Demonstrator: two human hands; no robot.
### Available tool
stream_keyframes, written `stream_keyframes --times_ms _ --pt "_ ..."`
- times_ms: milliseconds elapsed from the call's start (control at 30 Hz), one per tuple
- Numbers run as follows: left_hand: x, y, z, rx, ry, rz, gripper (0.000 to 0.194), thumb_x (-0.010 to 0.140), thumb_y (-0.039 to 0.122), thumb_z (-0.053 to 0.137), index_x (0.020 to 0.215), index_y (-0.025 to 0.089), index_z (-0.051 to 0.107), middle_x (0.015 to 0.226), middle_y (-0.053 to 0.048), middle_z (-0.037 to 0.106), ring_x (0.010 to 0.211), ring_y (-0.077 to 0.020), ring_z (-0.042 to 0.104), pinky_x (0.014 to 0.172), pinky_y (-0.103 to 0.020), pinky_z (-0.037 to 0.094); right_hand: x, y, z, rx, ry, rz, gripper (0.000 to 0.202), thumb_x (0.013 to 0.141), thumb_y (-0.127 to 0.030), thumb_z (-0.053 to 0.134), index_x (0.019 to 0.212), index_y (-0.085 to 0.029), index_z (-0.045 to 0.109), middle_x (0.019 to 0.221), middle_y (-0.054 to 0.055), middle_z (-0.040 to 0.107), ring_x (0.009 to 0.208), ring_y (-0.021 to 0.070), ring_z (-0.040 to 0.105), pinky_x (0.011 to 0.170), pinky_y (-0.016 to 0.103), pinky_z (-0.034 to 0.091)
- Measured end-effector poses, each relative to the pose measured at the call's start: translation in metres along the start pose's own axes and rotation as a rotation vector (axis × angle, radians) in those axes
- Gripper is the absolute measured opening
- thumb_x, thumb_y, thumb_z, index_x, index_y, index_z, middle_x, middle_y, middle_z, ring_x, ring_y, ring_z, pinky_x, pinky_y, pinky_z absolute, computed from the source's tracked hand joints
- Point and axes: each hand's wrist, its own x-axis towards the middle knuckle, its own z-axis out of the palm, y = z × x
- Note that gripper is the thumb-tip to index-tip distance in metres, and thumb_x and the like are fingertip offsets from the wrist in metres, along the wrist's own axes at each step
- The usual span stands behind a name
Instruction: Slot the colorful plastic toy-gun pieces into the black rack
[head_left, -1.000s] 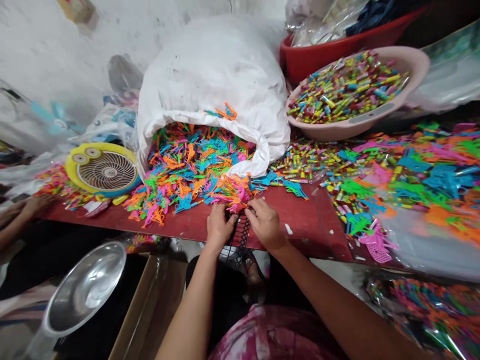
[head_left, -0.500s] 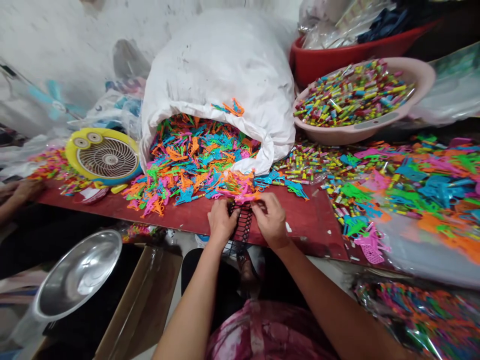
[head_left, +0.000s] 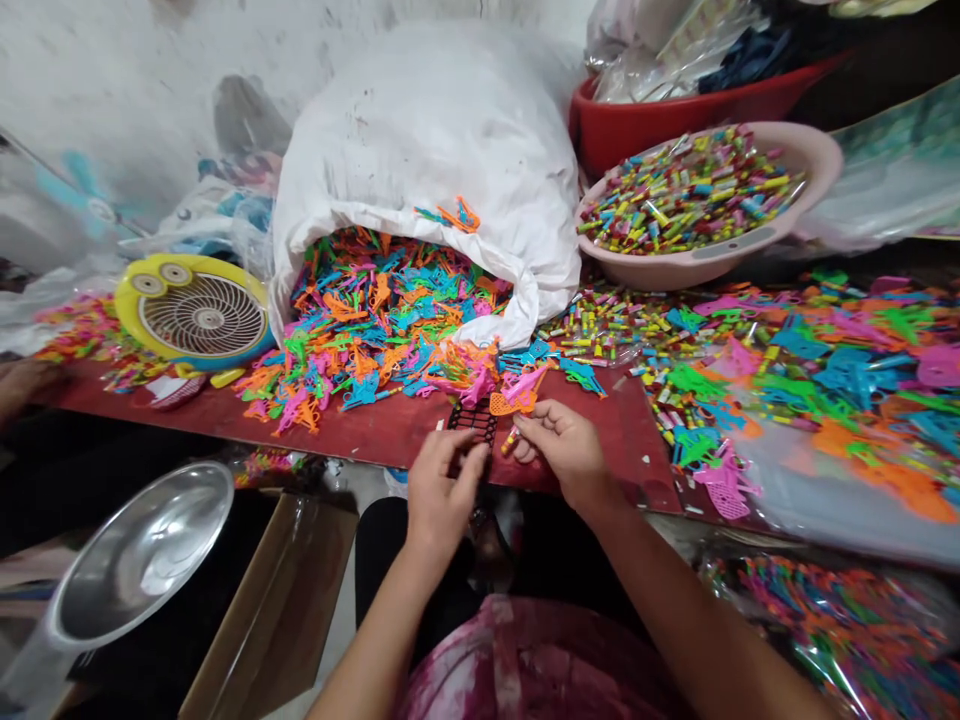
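Note:
My right hand (head_left: pixel 566 450) is closed, with a small tube with a yellow and red wrapper (head_left: pixel 511 440) at its fingertips. Just above those fingers, an orange plastic toy piece (head_left: pixel 512 402) lies beside pink ones; whether the fingers touch it is unclear. A black wire grid (head_left: pixel 463 414) sits at the table's front edge, partly behind my left hand (head_left: pixel 441 490). The left hand's fingers are curled, thumb and forefinger close together by the grid; what they hold, if anything, is hidden. Behind both hands spreads a pile of bright plastic toy pieces (head_left: pixel 390 350).
The pile spills from a white sack (head_left: pixel 435 130) onto the red table (head_left: pixel 600 430). A yellow fan (head_left: pixel 202 312) stands left, near another person's hand (head_left: pixel 26 385). A pink basin (head_left: pixel 675 268) of wrapped tubes stands right. A metal bowl (head_left: pixel 142 560) is lower left, beside a cardboard box (head_left: pixel 277 590).
My left hand has drawn back towards me from the grid. My right hand has shifted slightly right and down, and a small wrapped tube now shows in its fingers.

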Motion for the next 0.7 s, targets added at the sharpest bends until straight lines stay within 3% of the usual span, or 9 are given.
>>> stream_keyframes --times_ms 100,267,400,533,700 --pt "-0.012 0.015 0.008 -0.111 -0.147 -0.055 0.033 0.089 0.038 0.063 0.115 0.019 0.069 0.099 -0.007 0.07 0.084 -0.0169 0.064 0.078 -0.028 0.05 -0.013 -0.008 0.009 0.053 -0.064 0.016 0.038 0.072 -0.05 0.078 0.077 -0.019 0.058 0.056 -0.002 0.064 0.048 0.0095 0.057 0.05 0.02 0.047" --pt "-0.019 0.018 0.014 -0.308 -0.198 -0.289 0.031 0.089 0.041 0.06 0.103 0.016 0.073 0.081 -0.004 0.07 0.069 -0.014 0.059 0.066 -0.025 0.047 -0.02 -0.02 0.005 0.004 -0.189 0.058 0.039 0.071 -0.051 0.079 0.082 -0.018 0.06 0.063 -0.002 0.064 0.053 0.0097 0.059 0.051 0.02 0.048" --pt "-0.022 0.022 0.012 -0.374 -0.236 -0.372 0.033 0.088 0.044 0.06 0.1 0.015 0.072 0.07 0.0 0.063 0.057 -0.0103 0.051 0.056 -0.022 0.041 -0.014 -0.029 -0.005 -0.04 -0.233 0.003 0.039 0.078 -0.056 0.072 0.086 -0.018 0.064 0.065 0.0 0.066 0.056 0.0102 0.06 0.053 0.021 0.047" --pt "-0.024 0.024 0.013 -0.378 -0.237 -0.378 0.032 0.088 0.044 0.06 0.097 0.016 0.071 0.067 0.001 0.06 0.056 -0.0098 0.048 0.056 -0.022 0.039 -0.009 -0.028 -0.006 -0.075 -0.197 -0.027 0.042 0.081 -0.058 0.069 0.07 -0.017 0.062 0.059 0.001 0.065 0.05 0.0095 0.056 0.049 0.02 0.044" --pt "-0.031 0.022 0.017 -0.437 -0.148 -0.436 0.032 0.087 0.048 0.061 0.094 0.017 0.069 0.064 0.002 0.056 0.054 -0.0093 0.043 0.052 -0.022 0.033 -0.011 -0.023 0.001 -0.105 -0.152 -0.09 0.04 0.082 -0.054 0.068 0.067 -0.017 0.065 0.058 0.001 0.065 0.051 0.0102 0.057 0.05 0.021 0.046"
